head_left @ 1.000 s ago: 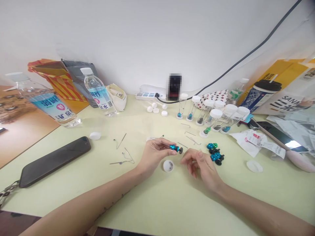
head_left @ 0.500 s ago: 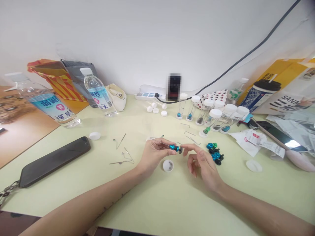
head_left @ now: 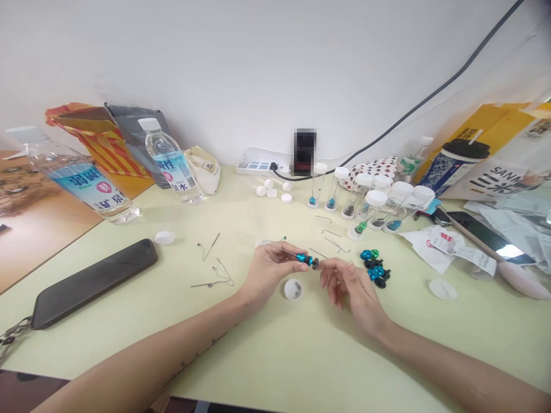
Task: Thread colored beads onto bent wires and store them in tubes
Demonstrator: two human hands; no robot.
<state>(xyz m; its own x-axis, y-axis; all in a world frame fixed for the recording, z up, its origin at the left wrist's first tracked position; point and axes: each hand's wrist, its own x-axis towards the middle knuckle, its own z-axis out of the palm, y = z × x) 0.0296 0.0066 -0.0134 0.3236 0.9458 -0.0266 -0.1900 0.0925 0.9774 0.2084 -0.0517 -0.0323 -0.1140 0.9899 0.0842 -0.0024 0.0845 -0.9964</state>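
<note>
My left hand (head_left: 267, 269) pinches a small blue metal fitting (head_left: 305, 258) between thumb and fingers. A thin metal rod runs back from the fitting over the hand, and a dark round disc (head_left: 315, 263) caps its right end. My right hand (head_left: 353, 287) is just right of the disc, fingers loosely bent and apart, holding nothing; whether the index fingertip touches the disc I cannot tell. Below, between the hands, a white cap (head_left: 293, 289) lies with small dark bits inside. Blue, green and black fittings (head_left: 376, 269) are heaped beside my right hand.
Bent metal rods (head_left: 215, 275) and hex keys (head_left: 336, 244) lie on the table. Clear tubes with white lids (head_left: 373, 201) stand at the back right, near a cup (head_left: 458, 160). White caps (head_left: 272, 193), water bottles (head_left: 174, 163) and a phone (head_left: 97, 281) are further left.
My right index finger has bent slightly and drawn down beside the disc. My left hand still holds the blue fitting in nearly the same place.
</note>
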